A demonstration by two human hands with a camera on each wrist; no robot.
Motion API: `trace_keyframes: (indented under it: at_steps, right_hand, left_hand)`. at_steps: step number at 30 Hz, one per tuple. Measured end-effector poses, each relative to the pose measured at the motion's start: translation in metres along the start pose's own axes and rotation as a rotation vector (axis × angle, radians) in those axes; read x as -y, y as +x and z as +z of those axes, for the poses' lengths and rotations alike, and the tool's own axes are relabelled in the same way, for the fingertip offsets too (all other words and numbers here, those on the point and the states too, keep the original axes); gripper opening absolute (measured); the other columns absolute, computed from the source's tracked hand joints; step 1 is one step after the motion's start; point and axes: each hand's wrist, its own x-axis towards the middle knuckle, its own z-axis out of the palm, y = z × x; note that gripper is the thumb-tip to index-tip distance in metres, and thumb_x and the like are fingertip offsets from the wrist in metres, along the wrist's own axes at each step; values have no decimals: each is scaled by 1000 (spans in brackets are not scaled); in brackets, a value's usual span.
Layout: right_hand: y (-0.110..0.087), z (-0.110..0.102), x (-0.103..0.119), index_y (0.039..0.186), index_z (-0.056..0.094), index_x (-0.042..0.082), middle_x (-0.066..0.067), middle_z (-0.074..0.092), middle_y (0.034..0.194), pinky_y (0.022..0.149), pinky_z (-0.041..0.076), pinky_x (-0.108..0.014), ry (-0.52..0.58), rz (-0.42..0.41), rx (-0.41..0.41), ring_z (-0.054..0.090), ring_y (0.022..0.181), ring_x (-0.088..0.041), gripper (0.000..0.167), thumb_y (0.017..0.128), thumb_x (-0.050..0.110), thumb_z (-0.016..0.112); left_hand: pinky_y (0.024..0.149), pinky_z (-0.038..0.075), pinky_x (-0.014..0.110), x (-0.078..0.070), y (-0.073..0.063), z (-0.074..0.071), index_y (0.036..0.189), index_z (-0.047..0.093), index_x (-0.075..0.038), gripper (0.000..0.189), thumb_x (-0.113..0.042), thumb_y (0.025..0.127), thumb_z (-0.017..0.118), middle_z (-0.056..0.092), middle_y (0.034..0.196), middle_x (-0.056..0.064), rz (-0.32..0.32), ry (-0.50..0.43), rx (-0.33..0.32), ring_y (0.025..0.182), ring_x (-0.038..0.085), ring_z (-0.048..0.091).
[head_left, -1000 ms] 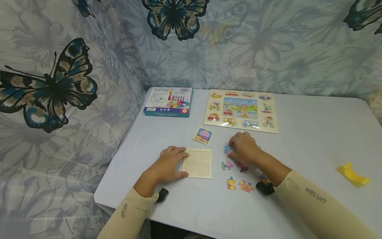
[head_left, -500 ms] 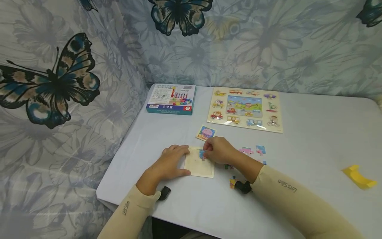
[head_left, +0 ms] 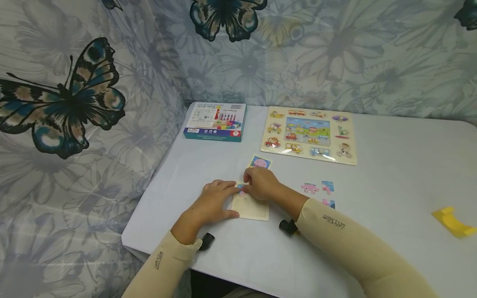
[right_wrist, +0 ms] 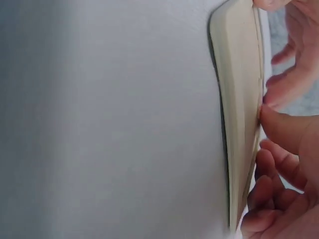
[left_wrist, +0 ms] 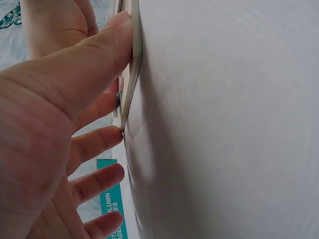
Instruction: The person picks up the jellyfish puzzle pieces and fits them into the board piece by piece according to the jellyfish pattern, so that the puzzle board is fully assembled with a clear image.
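A square pale wooden puzzle tray [head_left: 253, 209] lies on the white table. My left hand [head_left: 211, 203] rests along its left side, fingers extended, with the thumb at the near corner and the index finger near the far corner. In the left wrist view the thumb [left_wrist: 112, 45] touches the tray's edge. Over the tray's far left part, my right hand [head_left: 262, 183] holds a blue-and-pink puzzle piece [head_left: 242, 193] down in the corner, mostly hidden by the fingers. The right wrist view shows the right thumb [right_wrist: 284, 127] at the tray's rim and the other fingers curled.
More puzzle pieces, a pink one [head_left: 310, 188] and a blue one [head_left: 328, 186], lie right of the tray; the right forearm hides others. Behind are a small picture card [head_left: 260, 162], a teal-edged box [head_left: 214, 122] and a vehicle puzzle board [head_left: 308, 135]. A yellow curved piece [head_left: 452, 222] lies far right.
My right hand has picked up a blue-and-pink piece from the loose pieces and carried it left, onto the tray's far left corner. The left hand stays at the tray.
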Motion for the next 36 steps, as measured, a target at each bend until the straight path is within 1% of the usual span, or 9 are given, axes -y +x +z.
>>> trace_keyframes:
  at_steps: [5, 9, 12, 15, 18, 23, 29, 32, 36]
  right_hand:
    - [-10, -26, -18, 106, 69, 13, -3, 64, 91, 77, 48, -36, -4, 28, -17, 58, 84, -20, 22, 93, 29, 75]
    - [-27, -60, -52, 116, 71, 8, -13, 69, 107, 89, 50, -46, -71, 68, -22, 63, 99, -29, 27, 93, 23, 73]
    - [-44, -78, -78, 119, 71, 6, -17, 68, 115, 88, 53, -49, -123, 145, 17, 63, 103, -32, 30, 93, 20, 73]
    - [-61, -83, -98, 119, 70, 4, -18, 67, 115, 85, 53, -49, -180, 216, 55, 61, 101, -34, 35, 91, 23, 76]
    - [-74, -78, -108, 117, 70, 3, -19, 65, 111, 84, 51, -50, -206, 225, 39, 60, 97, -34, 37, 90, 27, 78]
    - [-85, -67, -110, 105, 71, 3, -15, 61, 104, 80, 50, -44, -169, 192, -33, 56, 90, -29, 25, 90, 23, 78]
    - [-83, -73, -105, 98, 67, 8, -7, 62, 89, 70, 48, -35, -44, 198, -13, 56, 80, -23, 15, 93, 20, 74]
    - [-75, -73, -94, 96, 68, 10, -4, 63, 83, 69, 47, -33, 68, 179, -8, 56, 77, -20, 13, 94, 21, 74]
    - [-58, -59, -67, 97, 70, 12, -3, 65, 82, 65, 48, -31, 222, 165, 31, 57, 73, -18, 13, 94, 24, 74]
  left_hand:
    - [116, 32, 53, -2, 0, -1, 150, 53, -26, 76, -57, 85, 77, 45, 159, 0, -6, 54, 21, 144, 26, 41]
    - [118, 31, 51, -4, -1, -2, 152, 51, -25, 78, -58, 86, 76, 43, 160, 0, -20, 81, 33, 145, 26, 39]
    - [118, 30, 51, -5, -3, -3, 153, 50, -24, 79, -56, 86, 77, 42, 161, 1, -29, 78, 38, 145, 27, 38]
    - [118, 29, 52, -4, -6, -4, 152, 51, -23, 78, -55, 86, 78, 42, 161, 2, -35, 81, 33, 145, 28, 37]
    - [117, 29, 53, -3, -8, -4, 151, 51, -22, 78, -54, 85, 78, 40, 161, 1, -38, 95, 28, 144, 29, 37]
    - [116, 30, 53, -2, -9, -3, 152, 50, -22, 76, -49, 87, 79, 36, 164, -2, -18, 81, 31, 144, 29, 37]
    - [115, 32, 51, -3, -6, 1, 153, 48, -24, 73, -46, 89, 77, 42, 160, -3, 45, 66, 35, 144, 27, 39]
    - [114, 32, 51, -5, -4, 2, 154, 47, -26, 74, -47, 90, 76, 44, 159, -4, 50, 73, 40, 143, 25, 40]
    - [113, 34, 52, -7, -2, 1, 154, 47, -26, 73, -48, 91, 75, 43, 160, -4, 54, 65, 48, 143, 25, 42]
